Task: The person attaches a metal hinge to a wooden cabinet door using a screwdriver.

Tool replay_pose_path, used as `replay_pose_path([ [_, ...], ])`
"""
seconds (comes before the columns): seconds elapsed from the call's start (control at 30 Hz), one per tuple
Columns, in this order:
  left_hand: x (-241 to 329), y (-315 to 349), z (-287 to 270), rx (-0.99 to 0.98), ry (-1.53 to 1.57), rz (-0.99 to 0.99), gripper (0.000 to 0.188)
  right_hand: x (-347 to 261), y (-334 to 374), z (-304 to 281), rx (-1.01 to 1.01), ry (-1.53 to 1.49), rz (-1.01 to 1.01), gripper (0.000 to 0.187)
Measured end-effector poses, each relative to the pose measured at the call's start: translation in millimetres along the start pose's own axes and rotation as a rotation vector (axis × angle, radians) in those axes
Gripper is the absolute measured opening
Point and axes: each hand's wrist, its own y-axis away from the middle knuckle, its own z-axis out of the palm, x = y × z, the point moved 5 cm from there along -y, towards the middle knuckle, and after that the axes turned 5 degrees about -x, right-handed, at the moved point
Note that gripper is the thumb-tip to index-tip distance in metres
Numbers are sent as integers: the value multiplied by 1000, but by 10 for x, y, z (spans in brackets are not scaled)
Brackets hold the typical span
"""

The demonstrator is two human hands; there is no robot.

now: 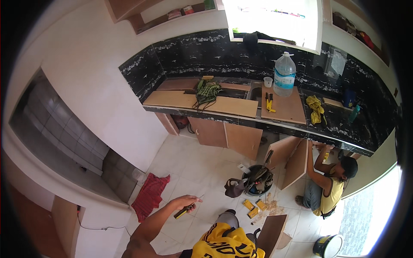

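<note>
My left hand [188,203] reaches out over the tiled floor, elbow bent, coming up from the lower edge. Its fingers are closed round a slim hand tool with a yellow-and-black handle [183,212]; its exact kind cannot be made out. A thin tip seems to show by the fingertips. My yellow jersey [226,243] and one grey-clad knee [229,218] fill the bottom middle. My right hand is out of sight. Beside my jersey stands a brown wooden board [272,234].
A black bucket of tools [259,180] stands ahead, near small yellow boxes [254,211] and sawdust. A co-worker [329,185] crouches at right, reaching under the counter. Cabinet doors [297,165] hang open. A red cloth [150,195] lies left. The counter holds a water bottle [285,75].
</note>
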Motion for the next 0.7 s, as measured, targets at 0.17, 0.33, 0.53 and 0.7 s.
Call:
replay_pose_path([
  [0.17,1258,-527,-68,-81,-58,97,40,-417,-162,-286,20,-25,19,46],
  [0.33,2104,-1139,308,-390,156,217,62,-496,-55,-409,39,-58,124,47],
  [0.53,2547,-1480,624,-523,263,235,60,-507,231,-270,54,-137,213,47],
  [0.7,2534,-1970,578,-427,127,102,35,-284,590,143,50,-229,315,47],
])
